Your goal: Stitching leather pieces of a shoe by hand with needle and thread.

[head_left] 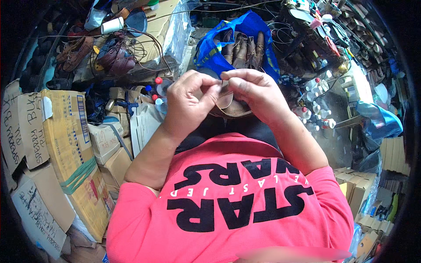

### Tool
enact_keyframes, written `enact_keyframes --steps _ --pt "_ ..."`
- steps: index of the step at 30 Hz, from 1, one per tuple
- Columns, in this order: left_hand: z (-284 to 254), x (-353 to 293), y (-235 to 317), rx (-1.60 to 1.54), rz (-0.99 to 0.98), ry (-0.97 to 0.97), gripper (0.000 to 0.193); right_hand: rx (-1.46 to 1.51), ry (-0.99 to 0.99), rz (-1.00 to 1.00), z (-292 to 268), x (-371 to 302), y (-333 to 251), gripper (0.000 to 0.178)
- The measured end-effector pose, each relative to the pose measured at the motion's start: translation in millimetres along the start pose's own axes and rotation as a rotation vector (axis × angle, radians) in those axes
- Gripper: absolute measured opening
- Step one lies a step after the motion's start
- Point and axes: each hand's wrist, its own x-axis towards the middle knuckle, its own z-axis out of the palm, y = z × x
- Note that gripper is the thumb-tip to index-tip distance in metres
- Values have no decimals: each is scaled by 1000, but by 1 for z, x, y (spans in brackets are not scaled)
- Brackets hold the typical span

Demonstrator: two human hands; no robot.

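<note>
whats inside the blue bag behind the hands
In the blue bag, several long brown pieces sit side by side. Anything beneath them is covered; the right hand hides part of the bag's near side.

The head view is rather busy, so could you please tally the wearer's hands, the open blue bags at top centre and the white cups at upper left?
Hands: 2 (left hand, right hand)
Open blue bag: 1
White cup: 1
Total: 4

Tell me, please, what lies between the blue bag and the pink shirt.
In the head view: left hand, right hand, a brown item, dark trousers.
</note>
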Motion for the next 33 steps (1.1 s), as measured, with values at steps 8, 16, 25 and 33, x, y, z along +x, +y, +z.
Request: enact_keyframes --steps 8,16,25,33 --pt "4 -7 0 -383 -435 -87 13 -981 3 -583 1 0 5 16" --pt "9 -3 0 -648 -452 -72 10 -241 38 -73 -1 -5 10 21" --pt "12 -1 -4 53 256 -11 12 175 38 157 -10 -5 15 21" --pt "4 -4 -8 30 137 -196 12 -205 -108 97 -18 -15 3 18"
